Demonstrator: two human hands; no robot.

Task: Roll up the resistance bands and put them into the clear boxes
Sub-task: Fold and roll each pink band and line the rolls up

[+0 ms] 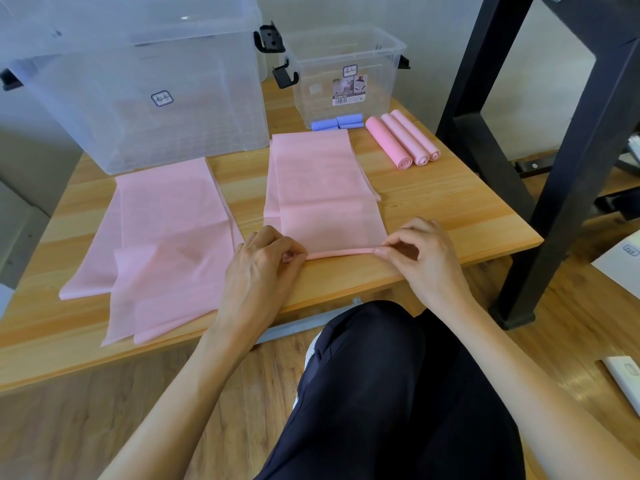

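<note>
- My left hand and right hand each pinch one end of a thin started roll.
- The roll's long axis runs left to right, along the worktop near edge.
- The unrolled pink resistance band stretches straight away from both grips, so I judge the roll goes forward.

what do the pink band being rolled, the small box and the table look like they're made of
Pink band: thin matte sheet, probably latex or similar rubber; it lies limp, slightly see-through, and rolls tight at the near edge.
Small box: clear hard plastic, glossy; the wall shows through it, and its latches are black.
Table: light wood, probably pine boards with a smooth finish; grain lines and plank seams show.
</note>
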